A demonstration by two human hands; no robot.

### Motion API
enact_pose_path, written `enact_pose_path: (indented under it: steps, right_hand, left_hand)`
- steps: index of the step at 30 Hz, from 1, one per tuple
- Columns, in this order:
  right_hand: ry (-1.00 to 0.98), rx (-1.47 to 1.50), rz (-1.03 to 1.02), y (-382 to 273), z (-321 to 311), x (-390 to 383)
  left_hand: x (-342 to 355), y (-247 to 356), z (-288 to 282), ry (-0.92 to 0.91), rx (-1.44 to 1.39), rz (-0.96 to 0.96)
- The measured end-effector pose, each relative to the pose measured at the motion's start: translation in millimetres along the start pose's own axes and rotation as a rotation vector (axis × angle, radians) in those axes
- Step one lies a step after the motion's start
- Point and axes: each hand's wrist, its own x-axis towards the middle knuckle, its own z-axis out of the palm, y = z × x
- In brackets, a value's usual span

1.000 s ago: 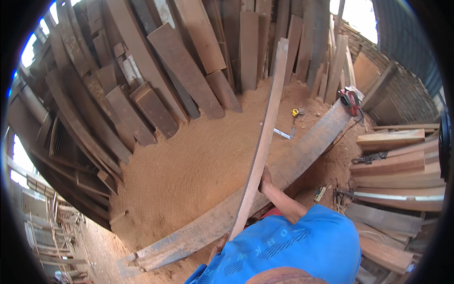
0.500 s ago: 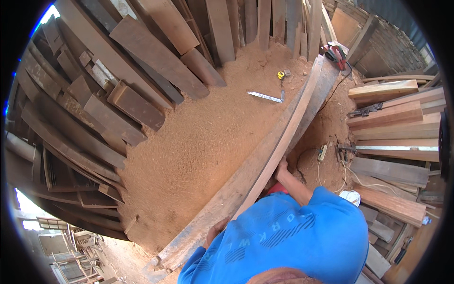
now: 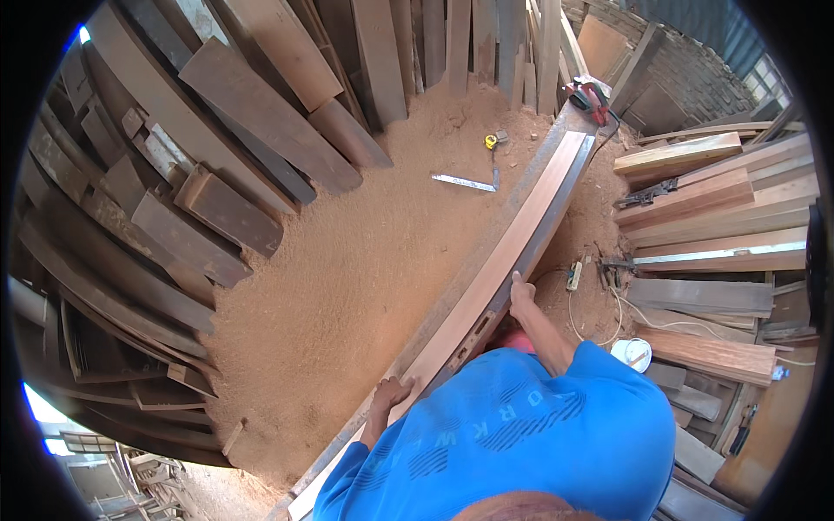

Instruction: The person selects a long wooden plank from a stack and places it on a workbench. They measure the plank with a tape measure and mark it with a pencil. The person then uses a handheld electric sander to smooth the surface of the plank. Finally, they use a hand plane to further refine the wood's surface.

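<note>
Pale wooden plank (image 3: 508, 252), seemingly being aligned, needs steadying: left hand (image 3: 390, 394) spread on its edge, right hand (image 3: 523, 300) alongside, grip unclear.

1. Left hand (image 3: 395, 392): back uppermost, fingers reaching rightward; how firmly they close cannot be told.
2. Right hand (image 3: 522, 295): ahead and to the right of the left hand, well apart from it, one digit stretched forward; the other fingers are partly hidden.
3. Left forearm (image 3: 375, 425): bare, short in view, directly behind its hand.
4. Right forearm (image 3: 549, 337): bare, slanting back and rightward from its hand.
</note>
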Motion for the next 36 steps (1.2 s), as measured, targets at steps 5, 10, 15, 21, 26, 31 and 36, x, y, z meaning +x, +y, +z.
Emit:
enact_pose_path:
  steps: [5,10,15,21,26,31,36]
  right_hand:
    - [0.048,-0.176,0.112,-17,7,-22]
    - [0.021,-0.14,0.154,-15,3,-24]
    - [-0.022,-0.132,0.156,21,-11,26]
    - [-0.04,-0.232,0.162,6,1,5]
    - [-0.073,-0.229,0.15,1,-2,2]
    - [-0.071,-0.267,0.213,-18,4,-14]
    - [-0.114,-0.241,0.18,-20,17,-17]
  left_hand:
    - [-45,8,8,0.032,-0.037,-0.051]
    - [-35,9,29,0.156,-0.125,0.092]
    - [-39,25,35,0.255,-0.046,0.132]
    - [-48,23,33,0.256,-0.073,0.118]
    - [-43,23,32,0.242,-0.075,0.127]
    - [-49,20,25,0.273,-0.15,0.15]
    - [-48,20,14,0.251,-0.146,0.098]
